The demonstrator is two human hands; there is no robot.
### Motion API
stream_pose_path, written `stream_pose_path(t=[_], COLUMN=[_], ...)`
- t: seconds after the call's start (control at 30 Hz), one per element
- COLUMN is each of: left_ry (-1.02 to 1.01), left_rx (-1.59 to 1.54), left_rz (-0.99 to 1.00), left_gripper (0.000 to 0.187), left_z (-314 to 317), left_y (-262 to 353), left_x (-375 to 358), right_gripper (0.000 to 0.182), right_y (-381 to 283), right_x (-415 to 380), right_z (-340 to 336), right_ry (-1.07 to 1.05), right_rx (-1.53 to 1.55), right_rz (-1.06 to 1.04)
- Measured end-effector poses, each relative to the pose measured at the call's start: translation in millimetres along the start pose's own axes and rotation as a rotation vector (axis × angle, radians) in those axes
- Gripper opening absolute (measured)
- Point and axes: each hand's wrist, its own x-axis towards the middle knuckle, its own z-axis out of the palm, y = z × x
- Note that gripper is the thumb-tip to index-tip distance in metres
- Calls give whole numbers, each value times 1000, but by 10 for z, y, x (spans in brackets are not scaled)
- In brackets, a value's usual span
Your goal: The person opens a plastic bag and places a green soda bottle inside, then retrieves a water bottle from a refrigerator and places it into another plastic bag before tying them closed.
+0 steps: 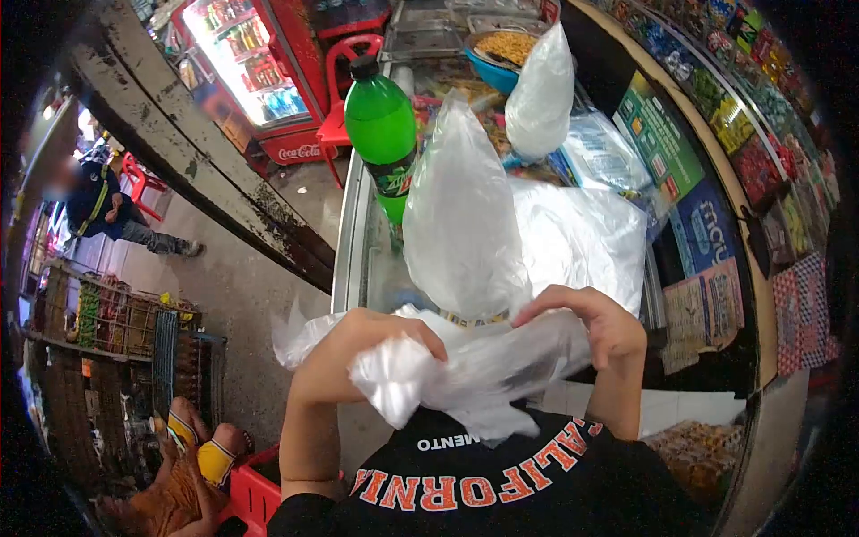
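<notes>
A thin clear plastic bag (501, 362), partly smeared by motion, stretches between my two hands in front of my chest. My left hand (358, 353) is closed around its bunched end, and a crumpled white part sticks out past the fingers. On the other side my right hand (595, 327) holds the bag's edge with curved fingers, the index finger pointing left along it. Just beyond them a filled, whitish plastic bag (463, 215) stands upright on the counter, beside a green soda bottle (380, 125). A flat stack of clear plastic bags (582, 242) lies to its right.
Another filled bag (540, 98) stands farther back, near a blue basin (492, 76) of small yellowish food. Hanging snack packets (734, 116) line the right. At left are a wooden post (206, 134), a drinks fridge (255, 72), a walking person (107, 201) and a seated person (179, 483).
</notes>
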Motion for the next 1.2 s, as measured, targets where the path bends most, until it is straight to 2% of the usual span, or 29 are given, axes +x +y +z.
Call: stream_pose_path(t=[0.03,0.07,0.13,0.17,0.2,0.27,0.3,0.33,0.4,0.43,0.47,0.53,0.6,0.67,0.7,0.73,0.8,0.83,0.87,0.9,0.93,1.0,1.07,1.13,1.2], left_ry=[4,-5,-6,18,8,13,2,2,-108,-168,-155,-261,-339,-227,-65,40,424,509,592,575,581,529,504,103,-31], left_rx=[77,64,314,304,294,249,141,137,8,-33,-33,-17,-17,-201,-133,-125,-541,-598,-654,-735,-729,-780,-775,-758,-718], left_rz=[16,20,-42,-60,-57,-25,4,9,7,-31,-30,-191,-212,39,38,35,-34,-11,16,48,51,150,172,446,498], left_gripper=[29,29,30,31,31,31,29,29,28,27,27,29,28,25,21,18,15,15,16,19,19,22,20,20,21], left_z=[26,47,70,96,106,151,159,154,149,154,180,216,187,151,133,133,197,210,209,198,206,215,151,29,-59], left_y=[-18,-19,-4,-12,-40,-121,-173,-170,-150,-197,-250,-317,-358,-511,-500,-499,-473,-452,-431,-469,-507,-554,-551,-558,-475], left_x=[-7,-16,-17,-5,19,43,36,35,27,11,7,20,48,-14,-63,-100,-138,-139,-129,-132,-140,-162,-153,-21,128], right_gripper=[70,70,84,59,59,39,8,8,9,13,13,16,18,19,23,23,22,22,25,28,28,35,30,27,28], right_y=[-67,-115,-221,-310,-277,-198,-247,-237,-157,-23,22,67,7,2,7,32,87,98,94,79,38,-60,-68,18,132], right_x=[56,80,147,197,199,171,200,179,131,110,118,163,171,139,121,71,-24,-24,-10,6,24,78,138,245,415], right_z=[101,159,256,361,420,514,564,540,443,409,380,334,259,158,99,4,-174,-188,-192,-209,-243,-347,-518,-684,-799], right_ry=[64,75,103,153,162,97,179,179,307,381,368,589,586,660,660,645,289,279,100,-77,-84,-323,-342,-243,-189], right_rx=[20,16,-487,-575,-577,-609,-554,-559,-245,-117,-118,394,448,339,194,196,312,317,274,226,226,49,80,208,514], right_rz=[9,21,3,12,24,61,118,122,99,-17,-17,45,49,169,225,220,210,208,213,216,211,376,447,-76,-302])
